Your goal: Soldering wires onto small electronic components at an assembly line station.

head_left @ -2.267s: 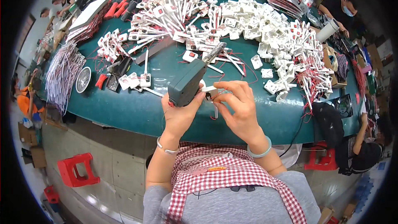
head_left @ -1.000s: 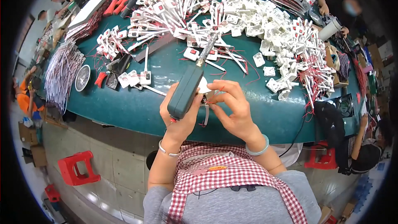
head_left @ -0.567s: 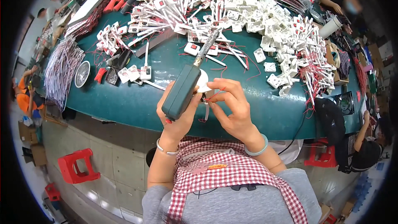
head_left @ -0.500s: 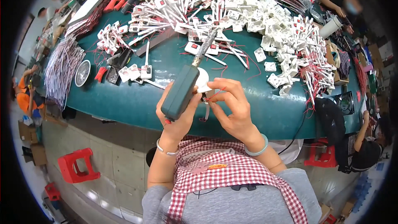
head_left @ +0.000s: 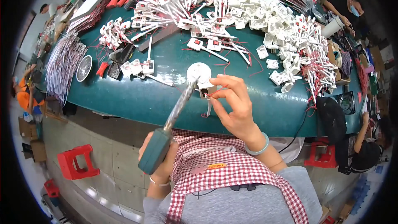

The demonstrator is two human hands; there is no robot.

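Note:
My left hand [head_left: 169, 157] is wrapped around the dark green handle of what looks like a soldering iron [head_left: 179, 107]. Its long, dull silver shaft slants up and right, with the tip over a round white disc [head_left: 193, 71]. Whether the tip touches the disc I cannot tell. Just below the disc is a small white housing [head_left: 202, 86] with a dark part in its end. My right hand [head_left: 236, 110] pinches a thin red wire [head_left: 215, 92] at that housing, thumb and forefinger close together. A short white strip [head_left: 209, 108] hangs below it.
Beyond my hands lie heaps of white switch pieces with red wires [head_left: 170, 6] and white plastic housings [head_left: 253, 12]. To the left are a metal bowl [head_left: 84, 68] and a bundle of pale wires [head_left: 64, 70]. A black cable [head_left: 296, 135] runs off the right front edge.
My left hand has drawn back toward my body, away from the housing. The iron's tip has swung down to the white disc, now uncovered. My right hand stays almost in place.

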